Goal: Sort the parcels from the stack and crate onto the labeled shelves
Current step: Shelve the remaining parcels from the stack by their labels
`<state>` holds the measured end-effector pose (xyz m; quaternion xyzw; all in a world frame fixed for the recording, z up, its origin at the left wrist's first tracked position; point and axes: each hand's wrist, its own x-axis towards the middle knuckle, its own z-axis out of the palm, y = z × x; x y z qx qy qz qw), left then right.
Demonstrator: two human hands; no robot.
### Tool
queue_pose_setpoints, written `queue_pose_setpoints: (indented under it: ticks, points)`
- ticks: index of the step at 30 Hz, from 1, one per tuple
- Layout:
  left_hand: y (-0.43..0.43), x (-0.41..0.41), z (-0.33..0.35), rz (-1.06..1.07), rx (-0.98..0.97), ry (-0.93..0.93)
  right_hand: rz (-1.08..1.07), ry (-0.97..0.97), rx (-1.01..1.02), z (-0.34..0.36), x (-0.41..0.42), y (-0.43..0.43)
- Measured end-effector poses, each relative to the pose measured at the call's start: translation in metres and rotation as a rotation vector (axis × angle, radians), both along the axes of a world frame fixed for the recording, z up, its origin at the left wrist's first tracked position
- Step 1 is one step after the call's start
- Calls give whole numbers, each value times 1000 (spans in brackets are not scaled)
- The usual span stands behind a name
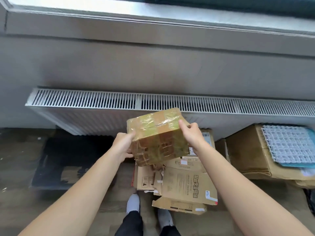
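Head view: both hands are on one taped box (158,137), centre of frame, held tilted above the stack (184,183) of flattened cartons. The left hand (121,147) grips its left side with the thumb on the top edge. The right hand (192,133) clamps the right side, thumb up on top.

I'd call this the pick-up step. No shelves in view, so the next move probably means checking the label and turning away to find them.

The radiator (119,101) runs across mid-frame right behind the box's far edge. A big carton (247,150) with a mesh mat (289,143) on it blocks the right. The floor mat (68,159) side at lower left looks more open. Shoes (133,203) are right by the stack's near edge.
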<state>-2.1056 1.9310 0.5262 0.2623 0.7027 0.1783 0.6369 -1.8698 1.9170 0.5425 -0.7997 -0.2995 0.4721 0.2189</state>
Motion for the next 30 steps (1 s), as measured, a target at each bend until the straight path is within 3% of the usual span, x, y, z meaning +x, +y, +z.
queue_pose_setpoints:
  ticks: [7, 12, 18, 30]
  points:
    - [-31, -17, 51, 23, 57, 59, 234, 64, 84, 39, -14, 1]
    - [-51, -30, 83, 279, 64, 43, 391, 158, 148, 53, -27, -6]
    - [-85, -50, 106, 492, 112, -27, 539, 130, 221, 75, -42, -5]
    - [-146, -91, 150, 576, 366, 83, 709, 266, 306, 108, -108, -12]
